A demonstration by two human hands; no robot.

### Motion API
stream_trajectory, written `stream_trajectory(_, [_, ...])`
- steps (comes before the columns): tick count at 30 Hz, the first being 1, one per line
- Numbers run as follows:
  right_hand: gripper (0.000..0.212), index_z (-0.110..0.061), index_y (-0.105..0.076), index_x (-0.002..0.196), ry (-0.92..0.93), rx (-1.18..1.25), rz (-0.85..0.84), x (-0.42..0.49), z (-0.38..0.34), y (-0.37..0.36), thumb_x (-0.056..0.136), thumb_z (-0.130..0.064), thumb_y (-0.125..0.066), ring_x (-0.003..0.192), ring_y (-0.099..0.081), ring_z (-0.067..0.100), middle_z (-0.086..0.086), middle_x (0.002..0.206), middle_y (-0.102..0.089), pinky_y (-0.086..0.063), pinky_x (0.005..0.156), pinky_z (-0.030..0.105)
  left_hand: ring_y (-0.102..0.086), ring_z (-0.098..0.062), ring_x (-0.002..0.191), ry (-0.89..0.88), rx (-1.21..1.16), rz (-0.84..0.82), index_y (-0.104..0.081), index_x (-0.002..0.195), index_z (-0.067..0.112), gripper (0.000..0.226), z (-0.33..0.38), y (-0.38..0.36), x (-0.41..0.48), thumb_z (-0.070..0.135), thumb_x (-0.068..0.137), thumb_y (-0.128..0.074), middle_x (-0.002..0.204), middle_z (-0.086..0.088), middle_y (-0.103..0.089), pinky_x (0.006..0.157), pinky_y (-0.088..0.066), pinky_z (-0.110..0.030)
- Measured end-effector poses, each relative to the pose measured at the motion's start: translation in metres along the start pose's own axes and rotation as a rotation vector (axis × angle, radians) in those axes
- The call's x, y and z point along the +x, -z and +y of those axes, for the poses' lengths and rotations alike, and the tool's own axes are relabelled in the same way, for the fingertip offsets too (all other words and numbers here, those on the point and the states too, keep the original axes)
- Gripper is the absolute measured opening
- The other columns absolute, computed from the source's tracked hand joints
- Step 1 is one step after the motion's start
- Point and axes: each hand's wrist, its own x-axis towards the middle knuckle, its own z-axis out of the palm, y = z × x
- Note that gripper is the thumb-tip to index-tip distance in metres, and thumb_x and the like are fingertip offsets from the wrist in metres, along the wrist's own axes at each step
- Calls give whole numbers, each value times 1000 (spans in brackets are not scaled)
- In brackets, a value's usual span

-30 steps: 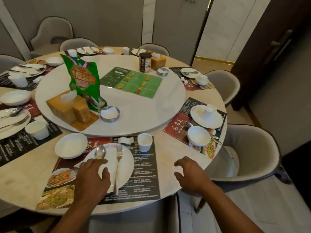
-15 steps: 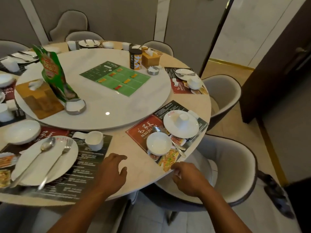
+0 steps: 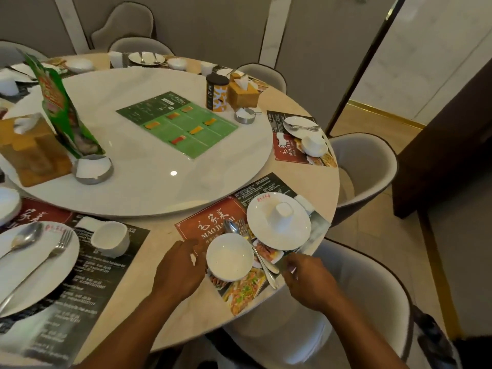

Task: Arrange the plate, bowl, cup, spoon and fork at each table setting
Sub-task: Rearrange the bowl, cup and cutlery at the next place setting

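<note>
The setting in front of me lies on a red and black placemat. A white bowl stands at its near side. Behind it to the right is a white plate with a white cup upside down on it. A spoon and a fork lie slanted between bowl and plate, partly under the plate's rim. My left hand rests just left of the bowl, fingers apart. My right hand has its fingertips at the near ends of the cutlery handles; whether it grips them is unclear.
To the left is another setting: a plate with spoon and fork on it, and a cup. The white turntable carries a menu, tissue boxes and ashtrays. A grey chair stands close below the table edge.
My view has swung right, from the left setting to this one. Both hands moved forward: the left up beside the bowl, the right to the cutlery handles.
</note>
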Motion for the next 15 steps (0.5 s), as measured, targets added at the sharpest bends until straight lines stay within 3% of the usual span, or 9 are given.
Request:
stream_trajectory(2, [21, -30, -66, 116, 58, 49, -32, 21, -7, -3, 96, -32, -59, 86, -66, 11, -9, 108, -72, -59, 79, 31, -63, -18, 101, 3, 8, -9, -58, 125, 24, 36, 7, -7, 10, 43, 95, -54, 123, 1, -63, 84, -52, -32])
stream_trajectory(5, [33, -26, -58, 130, 131, 96, -98, 47, -24, -14, 98, -34, -58, 104, -67, 16, -6, 121, -69, -54, 92, 31, -64, -16, 97, -14, 85, -13, -60, 118, 30, 28, 13, -13, 14, 43, 94, -51, 115, 6, -68, 89, -52, -39])
stream_trajectory(9, [56, -34, -40, 140, 203, 77, -187, 67, -35, -32, 91, -54, -57, 114, -62, 15, -10, 130, -63, -52, 98, 36, -67, -12, 92, 29, 151, 17, -58, 124, 33, 34, 17, -21, 7, 45, 94, -51, 109, 8, -71, 85, -51, -32])
stream_trajectory(15, [67, -27, -40, 144, 327, 28, -238, 93, -26, -44, 84, -50, -61, 117, -58, 16, -5, 133, -60, -52, 98, 35, -67, -12, 90, 199, -36, 98, -59, 129, 31, 36, 21, -41, -8, 38, 93, -58, 111, 7, -72, 84, -53, -27])
